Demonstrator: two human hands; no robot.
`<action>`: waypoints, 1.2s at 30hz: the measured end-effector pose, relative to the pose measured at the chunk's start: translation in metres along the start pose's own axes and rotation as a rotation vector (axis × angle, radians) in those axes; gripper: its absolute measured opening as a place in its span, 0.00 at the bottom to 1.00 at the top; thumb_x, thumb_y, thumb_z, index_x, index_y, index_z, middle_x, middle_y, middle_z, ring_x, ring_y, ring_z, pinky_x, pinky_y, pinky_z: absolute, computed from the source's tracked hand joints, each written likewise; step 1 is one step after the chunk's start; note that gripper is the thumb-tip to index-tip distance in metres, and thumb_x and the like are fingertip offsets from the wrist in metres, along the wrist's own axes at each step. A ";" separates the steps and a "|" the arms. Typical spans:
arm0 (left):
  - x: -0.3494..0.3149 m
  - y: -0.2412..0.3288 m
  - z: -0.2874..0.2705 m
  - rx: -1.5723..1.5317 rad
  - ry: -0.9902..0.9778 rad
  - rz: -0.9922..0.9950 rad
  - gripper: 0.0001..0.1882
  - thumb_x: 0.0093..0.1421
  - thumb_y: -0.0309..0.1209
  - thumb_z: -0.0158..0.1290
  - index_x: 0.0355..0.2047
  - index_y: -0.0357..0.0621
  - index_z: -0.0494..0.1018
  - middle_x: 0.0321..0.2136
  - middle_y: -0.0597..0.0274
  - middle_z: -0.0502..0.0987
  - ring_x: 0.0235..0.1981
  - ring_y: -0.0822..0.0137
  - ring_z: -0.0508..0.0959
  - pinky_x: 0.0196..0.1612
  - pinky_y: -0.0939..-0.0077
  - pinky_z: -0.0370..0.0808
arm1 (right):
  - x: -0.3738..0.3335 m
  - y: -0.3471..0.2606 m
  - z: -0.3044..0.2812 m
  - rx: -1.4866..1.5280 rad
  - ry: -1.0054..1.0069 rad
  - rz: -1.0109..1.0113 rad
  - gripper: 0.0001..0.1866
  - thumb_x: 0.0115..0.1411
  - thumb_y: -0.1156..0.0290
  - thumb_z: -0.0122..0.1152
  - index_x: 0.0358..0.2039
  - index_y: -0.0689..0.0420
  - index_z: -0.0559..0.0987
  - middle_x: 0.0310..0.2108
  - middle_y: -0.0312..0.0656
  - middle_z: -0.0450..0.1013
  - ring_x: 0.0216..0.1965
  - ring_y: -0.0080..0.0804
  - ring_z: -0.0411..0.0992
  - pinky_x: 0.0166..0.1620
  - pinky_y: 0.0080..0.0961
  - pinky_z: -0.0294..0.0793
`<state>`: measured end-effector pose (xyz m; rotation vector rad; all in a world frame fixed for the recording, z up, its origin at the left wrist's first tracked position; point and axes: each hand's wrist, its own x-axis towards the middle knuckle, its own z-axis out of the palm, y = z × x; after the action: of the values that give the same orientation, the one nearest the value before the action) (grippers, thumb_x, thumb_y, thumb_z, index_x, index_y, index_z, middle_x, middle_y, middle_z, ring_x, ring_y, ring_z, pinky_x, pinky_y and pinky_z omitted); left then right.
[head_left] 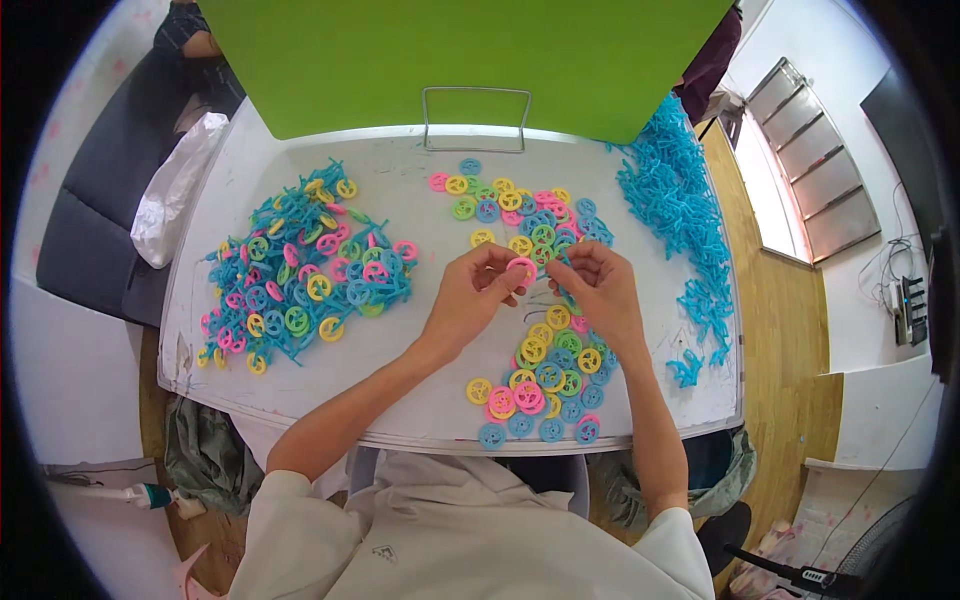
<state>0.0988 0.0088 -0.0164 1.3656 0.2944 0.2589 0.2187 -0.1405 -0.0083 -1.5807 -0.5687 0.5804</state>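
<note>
Over the middle of the white table, my left hand (466,298) pinches a pink plastic wheel (523,268) between thumb and fingers. Just beside it, my right hand (606,292) has its fingers closed on a small blue plastic piece (562,268), partly hidden by the fingers. The two parts meet or nearly touch; I cannot tell whether they are joined. Loose yellow, pink, green and blue wheels lie beyond my hands, among them a yellow wheel (510,201). More lie nearer to me, including a pink wheel (528,396).
To the left is a heap of blue pieces with coloured wheels (300,270). Blue branched plastic pieces (680,190) pile along the right edge. A green panel (470,60) with a wire handle (476,89) stands at the back. Other people are partly visible behind it.
</note>
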 end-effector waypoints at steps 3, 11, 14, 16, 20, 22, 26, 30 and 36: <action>-0.002 -0.007 0.006 0.006 0.030 0.018 0.11 0.65 0.33 0.51 0.42 0.38 0.71 0.35 0.62 0.77 0.36 0.73 0.78 0.37 0.78 0.76 | -0.003 -0.001 0.008 0.032 -0.020 0.003 0.14 0.54 0.73 0.68 0.38 0.65 0.75 0.29 0.39 0.77 0.28 0.20 0.75 0.32 0.14 0.74; -0.001 -0.009 0.001 -0.236 0.039 -0.209 0.12 0.65 0.32 0.50 0.44 0.36 0.71 0.35 0.60 0.78 0.35 0.72 0.78 0.38 0.79 0.78 | -0.012 -0.007 0.015 -0.201 -0.041 -0.134 0.15 0.53 0.77 0.67 0.41 0.63 0.76 0.32 0.39 0.78 0.33 0.21 0.76 0.36 0.17 0.76; 0.000 -0.007 0.001 -0.257 0.053 -0.227 0.11 0.65 0.31 0.50 0.43 0.36 0.71 0.35 0.61 0.78 0.34 0.72 0.78 0.38 0.79 0.78 | -0.011 -0.005 0.016 -0.178 -0.029 -0.117 0.14 0.53 0.77 0.67 0.41 0.63 0.77 0.33 0.38 0.78 0.35 0.21 0.76 0.38 0.17 0.76; 0.001 -0.004 0.004 -0.191 0.081 -0.185 0.10 0.65 0.31 0.51 0.42 0.37 0.71 0.34 0.61 0.78 0.34 0.72 0.78 0.39 0.78 0.78 | -0.009 -0.001 0.014 -0.133 -0.019 -0.070 0.13 0.53 0.76 0.67 0.40 0.63 0.78 0.33 0.37 0.78 0.35 0.20 0.76 0.38 0.17 0.76; 0.001 -0.010 0.004 -0.040 0.086 -0.074 0.05 0.64 0.26 0.50 0.38 0.38 0.70 0.34 0.61 0.77 0.35 0.73 0.77 0.40 0.77 0.78 | -0.010 0.001 0.014 -0.149 -0.022 -0.056 0.09 0.55 0.77 0.66 0.36 0.64 0.78 0.33 0.39 0.78 0.35 0.21 0.76 0.38 0.18 0.75; 0.001 -0.011 0.003 0.019 0.087 -0.031 0.04 0.63 0.25 0.50 0.37 0.38 0.69 0.34 0.62 0.77 0.36 0.73 0.77 0.41 0.76 0.77 | -0.010 0.002 0.015 -0.147 -0.029 -0.026 0.08 0.55 0.77 0.65 0.36 0.65 0.77 0.32 0.39 0.77 0.35 0.21 0.76 0.38 0.18 0.75; 0.002 -0.007 0.004 -0.052 0.082 -0.119 0.03 0.62 0.23 0.51 0.36 0.39 0.69 0.32 0.62 0.77 0.34 0.73 0.77 0.40 0.76 0.77 | -0.010 0.010 0.012 -0.099 -0.092 -0.026 0.08 0.56 0.77 0.64 0.35 0.65 0.76 0.30 0.41 0.78 0.33 0.22 0.76 0.37 0.18 0.75; 0.001 -0.010 0.001 0.268 0.086 0.152 0.05 0.61 0.23 0.52 0.38 0.36 0.71 0.28 0.60 0.77 0.30 0.73 0.77 0.35 0.79 0.76 | -0.010 0.003 0.016 0.064 -0.110 0.091 0.10 0.57 0.79 0.62 0.39 0.65 0.75 0.32 0.41 0.77 0.34 0.25 0.77 0.37 0.17 0.75; 0.000 -0.002 0.001 0.160 0.136 0.142 0.08 0.61 0.25 0.53 0.40 0.37 0.75 0.30 0.59 0.79 0.30 0.74 0.77 0.33 0.80 0.75 | -0.017 -0.014 0.022 -0.053 0.031 -0.051 0.17 0.56 0.79 0.62 0.46 0.62 0.75 0.30 0.42 0.77 0.34 0.26 0.78 0.37 0.17 0.76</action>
<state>0.0996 0.0072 -0.0183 1.5321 0.3374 0.4557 0.1913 -0.1336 0.0044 -1.6174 -0.6035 0.5053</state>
